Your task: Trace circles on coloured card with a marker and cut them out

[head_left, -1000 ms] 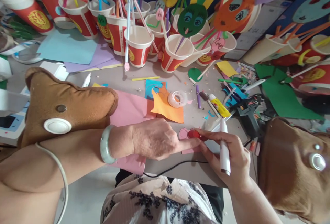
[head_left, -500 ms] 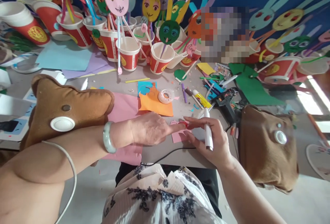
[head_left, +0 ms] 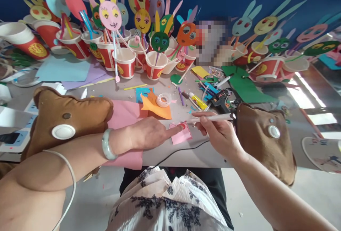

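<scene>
A small pink piece of paper [head_left: 182, 138] lies flat on the table, with a red mark on its upper part. The stretched index finger of my left hand [head_left: 146, 132] presses on it beside the red mark. The other fingers of that hand are curled, and nothing is in them. Just to the right, my right hand [head_left: 222, 137] grips a white marker [head_left: 220, 117] between thumb and fingers. The marker lies almost level, its left end near the paper's upper right corner. Whether its tip touches the paper I cannot tell.
Red-and-white paper cups [head_left: 125, 62] with paper rabbit faces line the back. A tape roll [head_left: 163, 99] sits on orange paper [head_left: 153, 107]. A glue gun [head_left: 221, 100] lies among scraps. Brown cushions [head_left: 71, 112] flank my arms. A black cord [head_left: 176, 150] crosses the front.
My right hand has drawn back right from the paper, and the marker has swung from upright to nearly level. The left finger stays on the paper. The view has shifted slightly.
</scene>
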Demonstrator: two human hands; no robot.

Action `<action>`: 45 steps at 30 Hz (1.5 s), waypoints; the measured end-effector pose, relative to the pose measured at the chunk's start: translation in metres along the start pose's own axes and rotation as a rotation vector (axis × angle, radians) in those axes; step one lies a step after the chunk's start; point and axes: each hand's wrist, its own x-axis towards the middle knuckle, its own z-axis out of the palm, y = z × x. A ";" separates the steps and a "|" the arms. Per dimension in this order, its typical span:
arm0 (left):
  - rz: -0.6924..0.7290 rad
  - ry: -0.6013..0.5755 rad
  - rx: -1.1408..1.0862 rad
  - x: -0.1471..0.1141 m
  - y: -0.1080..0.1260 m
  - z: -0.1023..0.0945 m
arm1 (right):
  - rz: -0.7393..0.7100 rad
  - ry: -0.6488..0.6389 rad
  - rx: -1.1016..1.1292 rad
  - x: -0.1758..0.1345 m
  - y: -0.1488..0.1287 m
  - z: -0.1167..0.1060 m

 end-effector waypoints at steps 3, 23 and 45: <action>0.021 0.071 0.053 -0.002 0.002 0.003 | 0.056 -0.038 0.061 0.010 0.005 0.005; 0.038 0.022 0.135 -0.006 0.008 -0.006 | 0.033 -0.225 -0.053 0.029 0.010 0.008; -0.003 0.187 0.024 -0.006 0.000 0.021 | 0.154 -0.058 0.121 -0.008 0.008 0.008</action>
